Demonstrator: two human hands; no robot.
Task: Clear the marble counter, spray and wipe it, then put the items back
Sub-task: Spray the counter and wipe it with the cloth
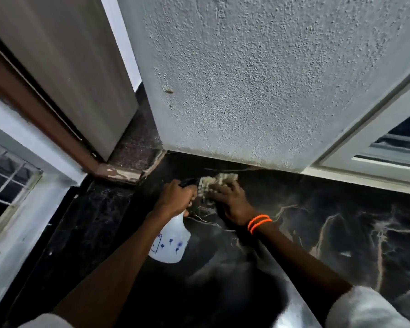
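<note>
A black marble counter (341,233) with pale veins fills the lower right. My left hand (175,197) grips the black trigger head of a white spray bottle (171,242) with blue marks, held just above the counter. My right hand (230,202), with orange bands at the wrist, presses a beige nubby cloth (213,183) flat on the marble close to the back wall. The cloth sits just past the bottle's nozzle, and the fingers cover much of it.
A rough white wall (258,91) rises right behind the cloth. A brown door frame (45,114) and grey door (69,67) stand at the left, with a chipped threshold (126,172) beside the counter corner. Barred window (3,181) lower left; a white window frame (376,150) at right.
</note>
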